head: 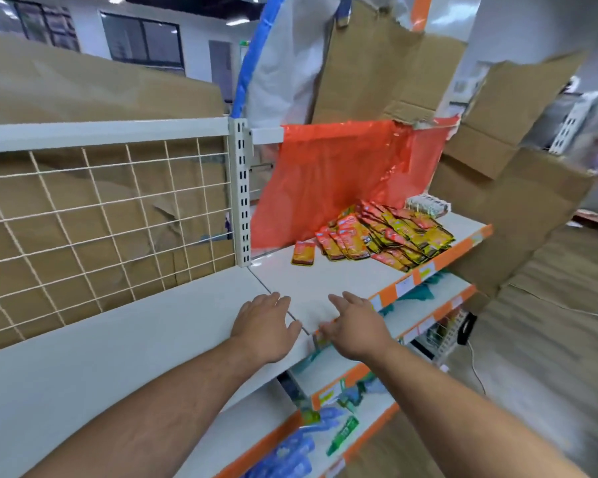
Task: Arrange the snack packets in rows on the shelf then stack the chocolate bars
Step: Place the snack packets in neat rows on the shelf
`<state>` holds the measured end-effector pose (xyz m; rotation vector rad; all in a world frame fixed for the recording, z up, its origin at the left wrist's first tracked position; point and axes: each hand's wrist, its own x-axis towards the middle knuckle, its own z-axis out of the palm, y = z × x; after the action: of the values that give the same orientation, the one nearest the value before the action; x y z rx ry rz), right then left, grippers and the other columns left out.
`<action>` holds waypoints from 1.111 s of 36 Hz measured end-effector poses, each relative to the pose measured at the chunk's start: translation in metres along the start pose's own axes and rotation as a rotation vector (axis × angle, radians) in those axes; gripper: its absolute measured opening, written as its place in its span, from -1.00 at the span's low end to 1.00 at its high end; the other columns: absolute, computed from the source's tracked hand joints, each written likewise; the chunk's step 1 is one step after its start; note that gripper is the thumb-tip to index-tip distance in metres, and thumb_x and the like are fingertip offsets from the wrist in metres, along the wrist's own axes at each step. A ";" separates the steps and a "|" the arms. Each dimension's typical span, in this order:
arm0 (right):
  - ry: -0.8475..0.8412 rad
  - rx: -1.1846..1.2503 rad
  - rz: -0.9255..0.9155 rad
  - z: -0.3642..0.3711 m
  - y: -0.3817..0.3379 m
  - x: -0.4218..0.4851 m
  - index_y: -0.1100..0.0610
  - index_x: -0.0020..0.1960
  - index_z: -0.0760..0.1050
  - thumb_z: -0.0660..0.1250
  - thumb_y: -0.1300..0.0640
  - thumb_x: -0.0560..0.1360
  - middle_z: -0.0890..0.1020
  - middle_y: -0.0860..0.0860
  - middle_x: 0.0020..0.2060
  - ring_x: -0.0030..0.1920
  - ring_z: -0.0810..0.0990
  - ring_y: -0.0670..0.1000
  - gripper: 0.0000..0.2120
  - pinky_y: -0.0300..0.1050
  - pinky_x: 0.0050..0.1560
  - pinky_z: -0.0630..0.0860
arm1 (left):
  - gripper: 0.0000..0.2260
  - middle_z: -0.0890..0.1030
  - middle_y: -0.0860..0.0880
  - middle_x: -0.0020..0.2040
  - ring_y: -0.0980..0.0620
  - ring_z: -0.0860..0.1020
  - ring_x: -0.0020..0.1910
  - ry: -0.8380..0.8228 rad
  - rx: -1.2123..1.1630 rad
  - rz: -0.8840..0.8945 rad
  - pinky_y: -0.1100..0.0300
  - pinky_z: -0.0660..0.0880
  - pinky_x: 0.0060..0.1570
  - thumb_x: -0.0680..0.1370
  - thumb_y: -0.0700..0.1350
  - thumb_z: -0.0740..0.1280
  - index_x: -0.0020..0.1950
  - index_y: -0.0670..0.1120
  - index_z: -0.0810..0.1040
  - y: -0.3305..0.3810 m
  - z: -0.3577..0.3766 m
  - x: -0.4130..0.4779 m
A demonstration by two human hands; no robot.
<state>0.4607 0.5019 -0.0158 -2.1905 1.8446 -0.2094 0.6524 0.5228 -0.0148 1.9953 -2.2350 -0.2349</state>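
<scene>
Bare white shelf point(342, 281) is open from the hands to the snack packets point(387, 232), with nothing lying between. Left hand point(266, 326) and right hand point(356, 327) are at the front edge, near each other, fingers straight. One loose packet point(303, 253) lies just left of the pile, apart from it. Orange plastic sheet point(342, 174) closes the back. Slotted post point(241, 194) and wire mesh point(101, 215) wall the left rear. Cardboard point(518, 208) blocks the right end. Small box point(428, 204) sits behind the pile. Approach from above and from the front is free.
</scene>
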 end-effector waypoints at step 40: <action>-0.005 0.060 -0.023 -0.043 0.157 0.297 0.15 0.11 0.47 0.29 -0.04 0.50 0.55 0.17 0.08 0.11 0.56 0.23 -0.70 0.03 0.07 0.51 | -0.76 0.63 -0.15 0.15 -0.17 0.56 0.18 0.126 -0.572 -0.436 0.12 0.46 0.14 0.54 -0.15 0.26 0.16 -0.16 0.58 0.117 0.044 0.345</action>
<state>0.3536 0.1819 -0.0395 -2.1701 1.7881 -0.2610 0.4908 0.1939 -0.0348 2.0466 -1.4113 -0.6825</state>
